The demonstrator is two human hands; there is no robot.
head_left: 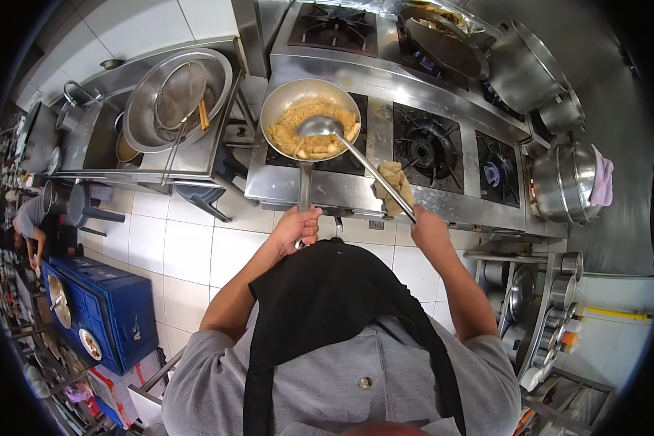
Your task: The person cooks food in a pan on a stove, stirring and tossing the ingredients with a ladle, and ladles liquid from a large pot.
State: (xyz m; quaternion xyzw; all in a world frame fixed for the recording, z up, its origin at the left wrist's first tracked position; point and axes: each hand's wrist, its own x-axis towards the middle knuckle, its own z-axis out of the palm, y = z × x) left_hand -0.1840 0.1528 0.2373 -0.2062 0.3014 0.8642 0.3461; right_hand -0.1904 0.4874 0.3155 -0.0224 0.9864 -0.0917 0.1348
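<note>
My left hand is wrapped round the handle of a frying pan over the left front burner. Yellowish fried rice or a similar loose food fills the pan, with larger pale pieces near its front edge. In my right hand is the long handle of a metal ladle. The ladle's bowl rests on or just above the food, rounded side up, hiding part of it. A crumpled tan cloth lies on the stove's front edge, beneath the ladle's handle.
Right of the pan are gas burners, one with a blue flame. Large pots stand at the back right. On the left, a sink counter holds a wide metal basin and strainer. Another person bends at far left, near a blue crate.
</note>
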